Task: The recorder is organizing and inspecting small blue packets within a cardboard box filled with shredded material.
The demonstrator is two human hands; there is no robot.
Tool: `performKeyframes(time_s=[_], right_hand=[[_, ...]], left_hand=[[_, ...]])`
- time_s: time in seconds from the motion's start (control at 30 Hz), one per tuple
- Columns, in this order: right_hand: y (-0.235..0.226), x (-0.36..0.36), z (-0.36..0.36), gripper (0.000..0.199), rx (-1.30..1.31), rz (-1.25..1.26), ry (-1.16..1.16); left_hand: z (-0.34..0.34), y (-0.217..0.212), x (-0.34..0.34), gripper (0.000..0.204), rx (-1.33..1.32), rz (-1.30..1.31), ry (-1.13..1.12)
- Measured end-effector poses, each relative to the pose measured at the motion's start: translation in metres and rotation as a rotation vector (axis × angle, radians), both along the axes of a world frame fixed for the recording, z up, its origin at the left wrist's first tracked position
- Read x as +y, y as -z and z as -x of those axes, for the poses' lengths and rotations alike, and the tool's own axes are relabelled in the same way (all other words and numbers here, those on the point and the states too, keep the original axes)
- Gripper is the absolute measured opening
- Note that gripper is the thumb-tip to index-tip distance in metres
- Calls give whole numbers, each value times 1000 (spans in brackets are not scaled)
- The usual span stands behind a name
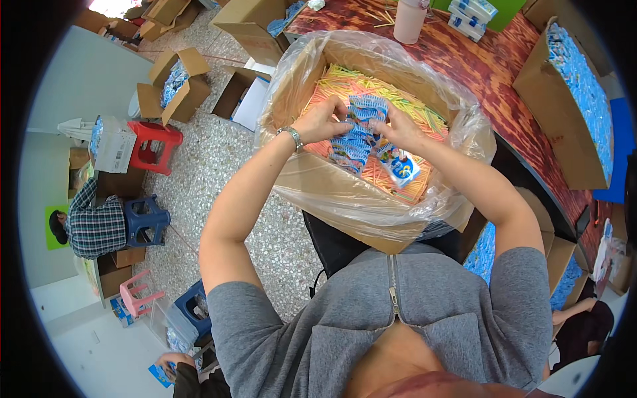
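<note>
A large cardboard box (332, 178) lined with clear plastic stands before me, full of thin pink, yellow and green sticks (424, 113). Above the sticks, my left hand (323, 121) pinches the left edge of some blue patterned packets (358, 142), a watch on its wrist. My right hand (400, 130) is closed on their right side, thumb against the film. Whether the packets are joined in a strip or separate, I cannot tell. Just below my right hand, a white and blue packet (402, 168) rests on the sticks.
The red-brown patterned table (464, 73) behind the box bears a pale pink bottle (410, 23) and stacked small packs (472, 18). At the right stands a carton of blue packets (564, 126). Stools, including a red one (154, 147), and a seated person (99, 225) are at the left.
</note>
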State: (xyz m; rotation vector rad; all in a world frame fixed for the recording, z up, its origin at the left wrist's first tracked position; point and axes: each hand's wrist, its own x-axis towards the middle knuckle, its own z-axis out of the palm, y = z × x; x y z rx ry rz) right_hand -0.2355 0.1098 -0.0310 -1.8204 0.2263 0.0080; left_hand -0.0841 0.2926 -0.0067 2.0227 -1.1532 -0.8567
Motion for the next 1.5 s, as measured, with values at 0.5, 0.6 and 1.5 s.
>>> performKeyframes(time_s=[0.5, 0.6, 1.5], right_hand=[[1, -1, 0, 82, 47, 193, -397], [4, -3, -3, 83, -64, 272, -421], [-19, 28, 5, 97, -77, 358, -557]], left_hand=[[1, 7, 13, 61, 497, -5, -85], [6, -2, 11, 56, 443, -53, -118], [2, -19, 15, 64, 546, -341, -15]])
